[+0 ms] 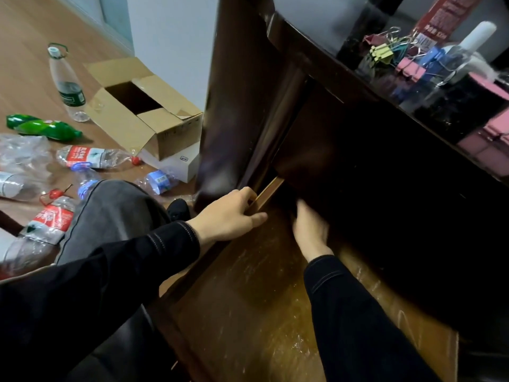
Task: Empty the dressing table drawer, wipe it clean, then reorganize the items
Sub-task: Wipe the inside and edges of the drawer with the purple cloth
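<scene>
The dark wooden drawer [248,312] is pulled out below the dressing table top [316,59]; its scratched brown bottom shows bare. My left hand [228,216] grips the drawer's left side wall, fingers curled over the top edge and thumb inside. My right hand [309,230] reaches deep toward the drawer's dark back under the table; its fingertips vanish in shadow, so whether it holds anything is unclear. On the table top lie coloured binder clips [385,52], a clear bottle with a white cap [465,51] and pink boxes [484,133].
An open cardboard box [143,106] sits on the wooden floor left of the table, beside a white box [181,164]. Several plastic bottles [68,81] are scattered on the floor. My knee in grey trousers [110,210] is beside the drawer.
</scene>
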Tool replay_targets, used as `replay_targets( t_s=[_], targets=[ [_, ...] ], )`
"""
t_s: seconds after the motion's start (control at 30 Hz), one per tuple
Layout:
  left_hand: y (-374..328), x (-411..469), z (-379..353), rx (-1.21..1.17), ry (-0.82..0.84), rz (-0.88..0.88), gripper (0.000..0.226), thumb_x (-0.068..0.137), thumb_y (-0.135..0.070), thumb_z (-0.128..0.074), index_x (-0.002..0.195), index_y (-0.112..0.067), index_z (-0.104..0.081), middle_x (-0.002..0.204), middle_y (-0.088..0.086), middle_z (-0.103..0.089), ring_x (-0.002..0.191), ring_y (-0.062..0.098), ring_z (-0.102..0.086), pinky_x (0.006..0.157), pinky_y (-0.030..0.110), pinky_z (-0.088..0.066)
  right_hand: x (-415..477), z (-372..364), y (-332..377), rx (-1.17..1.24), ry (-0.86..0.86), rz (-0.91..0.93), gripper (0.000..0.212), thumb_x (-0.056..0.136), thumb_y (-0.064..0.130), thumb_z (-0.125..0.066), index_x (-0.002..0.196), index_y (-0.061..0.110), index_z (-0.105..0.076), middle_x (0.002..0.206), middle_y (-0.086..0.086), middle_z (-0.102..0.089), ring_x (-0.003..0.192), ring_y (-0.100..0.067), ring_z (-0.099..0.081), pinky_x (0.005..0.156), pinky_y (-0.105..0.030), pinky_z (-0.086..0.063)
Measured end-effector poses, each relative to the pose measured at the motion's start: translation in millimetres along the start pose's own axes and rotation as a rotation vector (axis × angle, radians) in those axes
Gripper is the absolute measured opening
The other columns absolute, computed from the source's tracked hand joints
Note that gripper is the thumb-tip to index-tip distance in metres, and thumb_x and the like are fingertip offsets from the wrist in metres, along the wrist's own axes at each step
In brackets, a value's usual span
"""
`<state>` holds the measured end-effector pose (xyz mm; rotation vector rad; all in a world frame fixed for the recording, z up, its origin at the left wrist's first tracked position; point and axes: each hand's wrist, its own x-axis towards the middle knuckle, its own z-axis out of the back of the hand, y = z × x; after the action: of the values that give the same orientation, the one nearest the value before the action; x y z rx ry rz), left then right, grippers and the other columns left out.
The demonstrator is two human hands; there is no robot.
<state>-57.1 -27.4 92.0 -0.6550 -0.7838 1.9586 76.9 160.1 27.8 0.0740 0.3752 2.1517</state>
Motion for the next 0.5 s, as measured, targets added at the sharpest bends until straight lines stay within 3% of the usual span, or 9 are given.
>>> replay_targets(
  t_s=[0.1,0.2,0.27,0.37,0.4,0.5],
  targets=[
    [-6,8,-12,-0.084,-0.067,0.024,0.034,0.096,-0.046,-0.056,0.116,-0.019,-0.050,0.107,0.003,-0.055,0.095,0.024,-0.058,0.088,0.042,-0.048,0,-9,4,-0.147,-0.021,0.029,0.032,0.107,0.018,-0.037,0.131,0.011,-0.057,0.130,-0.010,-0.060,0.111,-0.026,-0.060,0.075,-0.024,-0.030],
    [-4,7,-19,-0.124,-0.102,0.042,0.028,0.096,-0.045,-0.056,0.111,-0.021,-0.050,0.102,0.000,-0.052,0.091,0.023,-0.057,0.084,0.041,-0.047,-1,-7,-1,-0.142,0.020,0.171,0.039,0.107,0.032,-0.037,0.133,0.013,-0.057,0.131,-0.010,-0.060,0.116,-0.030,-0.057,0.086,-0.032,-0.040],
    [-4,7,-18,-0.104,-0.110,0.039,0.027,0.096,-0.043,-0.056,0.110,-0.021,-0.050,0.102,0.000,-0.052,0.091,0.024,-0.057,0.083,0.040,-0.046,6,-3,-1,-0.233,0.036,0.197,0.034,0.106,0.017,-0.042,0.136,0.010,-0.055,0.134,-0.011,-0.058,0.121,-0.030,-0.056,0.095,-0.036,-0.044],
    [-5,7,-17,-0.101,-0.115,0.045,0.027,0.096,-0.042,-0.056,0.110,-0.020,-0.049,0.103,0.000,-0.051,0.092,0.025,-0.057,0.085,0.041,-0.046,10,-4,8,-0.177,-0.024,0.126,0.031,0.105,0.008,-0.041,0.132,0.005,-0.057,0.124,-0.009,-0.058,0.120,-0.032,-0.058,0.090,-0.032,-0.043],
    [-5,7,-17,-0.105,-0.116,0.048,0.027,0.096,-0.042,-0.057,0.110,-0.021,-0.050,0.103,0.000,-0.051,0.092,0.025,-0.057,0.084,0.041,-0.046,6,-5,12,-0.197,-0.011,0.138,0.032,0.104,0.006,-0.042,0.133,0.004,-0.057,0.130,-0.011,-0.057,0.123,-0.033,-0.056,0.093,-0.034,-0.043],
    [-6,6,-16,-0.107,-0.119,0.044,0.026,0.095,-0.043,-0.058,0.107,-0.021,-0.051,0.102,0.001,-0.052,0.092,0.025,-0.057,0.080,0.037,-0.044,-7,-5,6,-0.307,0.023,0.295,0.037,0.096,0.005,-0.057,0.133,0.009,-0.059,0.140,-0.015,-0.053,0.124,-0.035,-0.054,0.095,-0.040,-0.046]
  ],
)
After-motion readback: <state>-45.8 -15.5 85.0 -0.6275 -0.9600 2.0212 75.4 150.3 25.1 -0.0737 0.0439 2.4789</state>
